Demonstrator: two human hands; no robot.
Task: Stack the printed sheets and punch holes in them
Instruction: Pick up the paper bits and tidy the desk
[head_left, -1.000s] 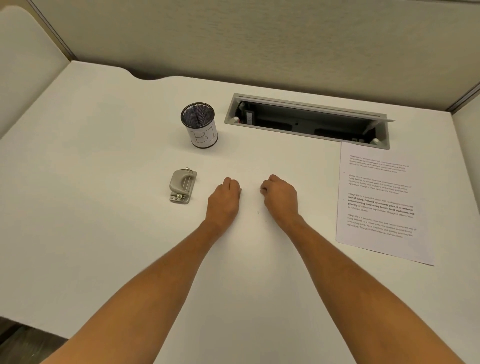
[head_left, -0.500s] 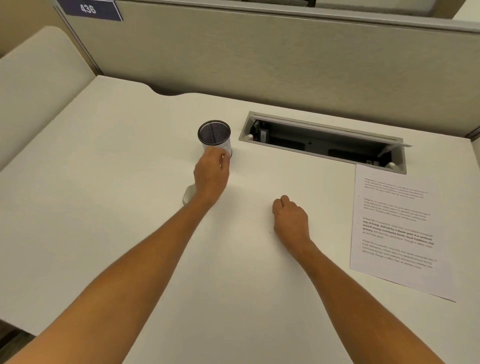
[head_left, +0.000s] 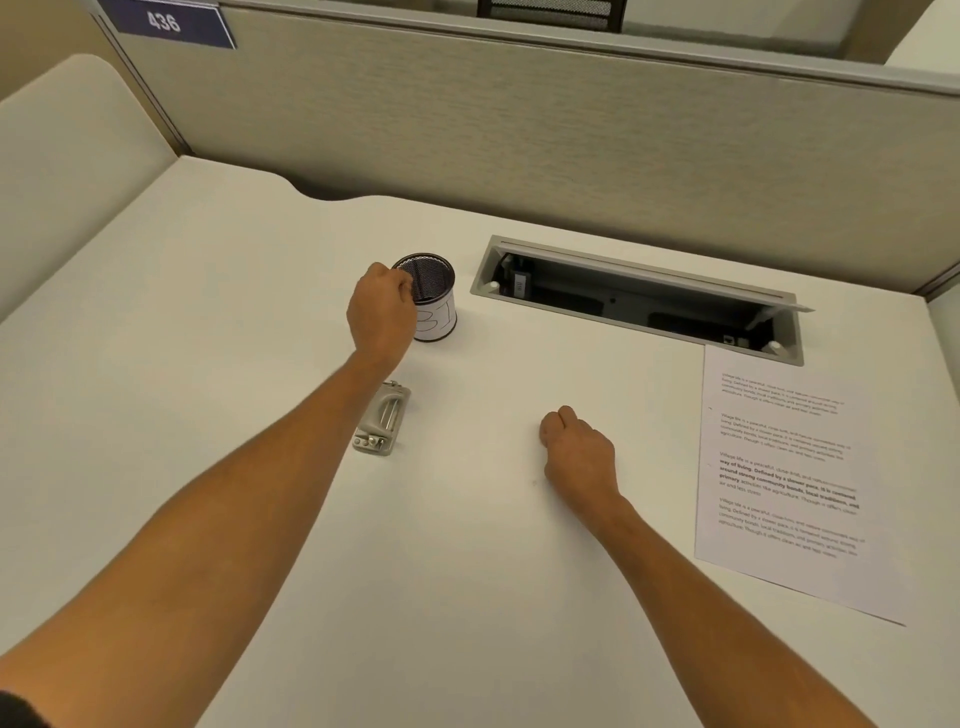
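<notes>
Printed sheets (head_left: 789, 561) lie flat on the right side of the white desk (head_left: 208, 364), text facing up. A small grey hole punch (head_left: 382, 420) rests on the desk left of centre, just beside my left forearm. My left hand (head_left: 382, 312) is stretched out beyond the punch, with its fingers curled over the near left rim of a black mesh cup (head_left: 441, 317). My right hand (head_left: 576, 452) sits as a loose fist on the desk, between the punch and the sheets, holding nothing.
An open cable tray (head_left: 639, 306) is sunk into the desk behind the sheets. A beige partition wall (head_left: 519, 130) with a blue "436" sign (head_left: 166, 23) closes off the back. A side panel (head_left: 67, 156) stands at the left.
My left hand left the desk centre, passed over the hole punch and reached the mesh cup's rim. The right hand stayed in place. My view tilted upward.
</notes>
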